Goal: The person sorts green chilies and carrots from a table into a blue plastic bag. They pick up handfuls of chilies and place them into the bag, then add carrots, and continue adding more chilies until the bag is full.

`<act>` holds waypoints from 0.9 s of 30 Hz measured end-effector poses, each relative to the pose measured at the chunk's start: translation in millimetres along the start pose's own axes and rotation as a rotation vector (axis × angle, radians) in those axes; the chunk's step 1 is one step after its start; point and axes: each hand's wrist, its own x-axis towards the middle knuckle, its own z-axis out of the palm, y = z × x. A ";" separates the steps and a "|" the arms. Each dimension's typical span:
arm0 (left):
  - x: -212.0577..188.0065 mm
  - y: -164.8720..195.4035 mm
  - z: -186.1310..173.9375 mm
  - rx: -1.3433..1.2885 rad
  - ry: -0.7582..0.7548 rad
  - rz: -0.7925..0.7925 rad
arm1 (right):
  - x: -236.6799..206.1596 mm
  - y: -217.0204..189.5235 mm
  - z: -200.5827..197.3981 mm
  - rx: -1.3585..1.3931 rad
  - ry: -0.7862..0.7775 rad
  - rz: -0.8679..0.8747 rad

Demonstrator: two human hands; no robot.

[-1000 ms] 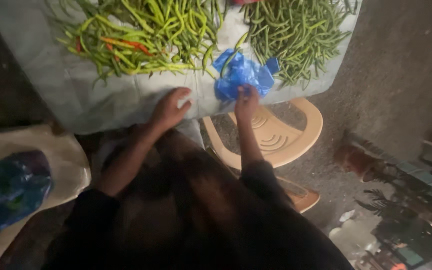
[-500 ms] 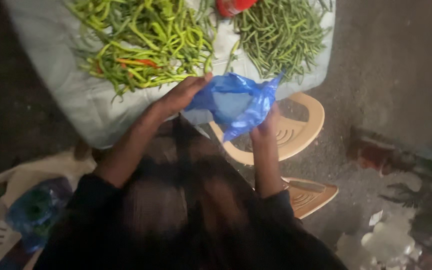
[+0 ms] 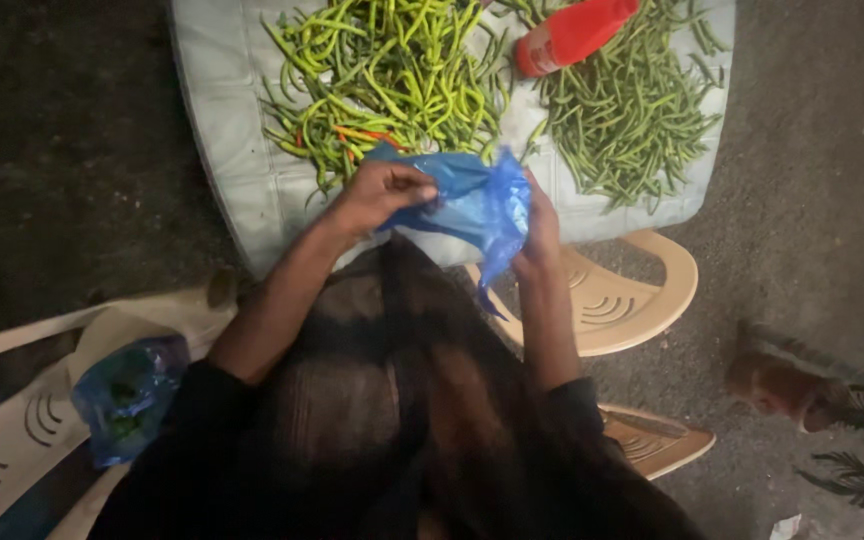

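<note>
Both my hands hold a crumpled blue plastic bag (image 3: 477,205) above the front edge of a pale cloth (image 3: 237,160). My left hand (image 3: 377,190) pinches the bag's upper left side. My right hand (image 3: 540,235) grips its right side from behind, partly hidden by the plastic. On the cloth behind the bag lie two heaps: light green chillies (image 3: 382,75) with a few orange ones on the left, and darker, thinner green chillies (image 3: 632,105) on the right.
A red bottle-like object (image 3: 577,30) lies between the two heaps at the top. A beige plastic stool (image 3: 642,300) stands under the cloth's right end. At the lower left a blue bag of green chillies (image 3: 127,400) rests on a beige plastic seat (image 3: 12,450). Dark ground surrounds everything.
My hands have lifted the blue bag off the cloth's edge and pulled it up and apart between them. The view has shifted so the cloth sits higher and further right.
</note>
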 end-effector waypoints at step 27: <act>-38.0 -2.9 -52.7 1.228 0.874 0.511 | -31.0 10.3 0.5 -0.016 0.084 -0.187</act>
